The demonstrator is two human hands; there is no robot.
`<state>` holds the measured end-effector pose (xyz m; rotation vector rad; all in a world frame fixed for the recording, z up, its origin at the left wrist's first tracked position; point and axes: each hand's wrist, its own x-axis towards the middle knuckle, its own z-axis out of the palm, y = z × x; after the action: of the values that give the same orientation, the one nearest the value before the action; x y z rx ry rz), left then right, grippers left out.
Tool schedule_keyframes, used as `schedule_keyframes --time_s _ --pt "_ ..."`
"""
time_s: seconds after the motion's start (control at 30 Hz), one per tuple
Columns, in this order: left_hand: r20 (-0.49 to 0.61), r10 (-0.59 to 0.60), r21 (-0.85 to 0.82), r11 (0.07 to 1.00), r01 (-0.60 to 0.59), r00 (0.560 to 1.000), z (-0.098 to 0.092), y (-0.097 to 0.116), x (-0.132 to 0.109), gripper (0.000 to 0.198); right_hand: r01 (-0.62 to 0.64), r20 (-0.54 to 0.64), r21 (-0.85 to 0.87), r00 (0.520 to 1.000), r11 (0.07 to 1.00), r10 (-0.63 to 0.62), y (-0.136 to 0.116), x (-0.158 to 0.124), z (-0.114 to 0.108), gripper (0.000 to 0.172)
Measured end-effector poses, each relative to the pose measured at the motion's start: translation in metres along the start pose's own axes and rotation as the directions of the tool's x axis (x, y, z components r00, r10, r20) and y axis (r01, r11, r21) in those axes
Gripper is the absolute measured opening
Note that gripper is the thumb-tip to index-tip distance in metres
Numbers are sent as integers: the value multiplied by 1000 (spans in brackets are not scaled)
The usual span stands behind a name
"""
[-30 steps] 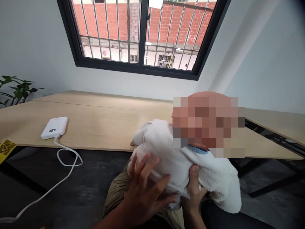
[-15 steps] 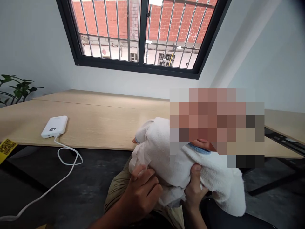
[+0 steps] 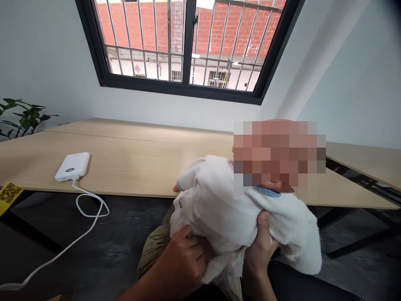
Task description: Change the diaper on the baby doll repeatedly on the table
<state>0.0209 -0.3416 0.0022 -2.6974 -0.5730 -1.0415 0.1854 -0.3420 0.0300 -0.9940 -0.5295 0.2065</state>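
Note:
A small baby-like figure, doll or infant I cannot tell, rests on my lap in a white fleece garment (image 3: 219, 200) with blue trim at the neck. Its head is blurred out. My right hand (image 3: 260, 248) grips the garment at the figure's side, thumb on top and the other fingers mostly hidden behind. At the figure's lower left, my left hand (image 3: 184, 259) is curled closed at the edge of a thin white sheet-like material (image 3: 227, 263) that hangs loosely below the garment. The left fingertips are partly hidden.
A pale wooden desk (image 3: 131, 167) lies just beyond the figure. On it sits a white power bank (image 3: 73, 165), its white cable (image 3: 90, 225) looping over the edge to the floor. A plant (image 3: 26, 117) stands at far left, beneath a barred window (image 3: 184, 85) and wall.
My left hand has shifted slightly down, and more of the thin white material hangs below the garment. The figure's head and collar have moved a little, while my right hand keeps its hold.

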Motion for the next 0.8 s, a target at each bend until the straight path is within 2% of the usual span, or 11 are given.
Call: schedule_keyframes --time_s 0.13,0.3,0.37,0.43,0.53,0.57,0.6,0.63,0.67,0.7,0.8 --pt "135 29 -99 995 -15 990 -2 -4 -18 35 -92 57 85 994 992 88 3 16 2 54" --pt "206 60 -110 993 -38 977 9 -14 -37 34 -246 145 199 965 949 220 18 31 5 47" --pt "217 -19 -142 989 50 976 10 -15 -40 45 -284 131 241 957 928 258 19 35 8 47" --pt "249 -139 -253 946 203 959 1 -16 -39 61 -296 135 290 954 910 267 15 37 10 46" --pt "294 -283 -530 746 402 913 -27 -23 -26 77 -284 172 292 955 913 243 6 38 11 42" --pt "242 -371 -583 683 440 896 -37 -27 -20 74 -279 180 279 955 919 235 4 37 10 41" --pt "165 -482 -600 644 476 860 -45 -33 -14 63 -272 184 270 956 924 227 3 36 10 42" --pt "117 -582 -583 616 530 805 -51 -38 -7 53 -259 178 269 960 928 217 2 35 9 43" --pt "98 -642 -565 593 574 760 -55 -44 -1 44 -251 176 266 962 931 209 2 33 9 45" --pt "95 -664 -556 583 593 742 -56 -50 5 38 -250 176 258 962 933 209 3 31 9 47" --pt "216 -602 -642 506 577 768 -46 -63 16 46 -314 195 203 941 927 276 9 20 9 52"
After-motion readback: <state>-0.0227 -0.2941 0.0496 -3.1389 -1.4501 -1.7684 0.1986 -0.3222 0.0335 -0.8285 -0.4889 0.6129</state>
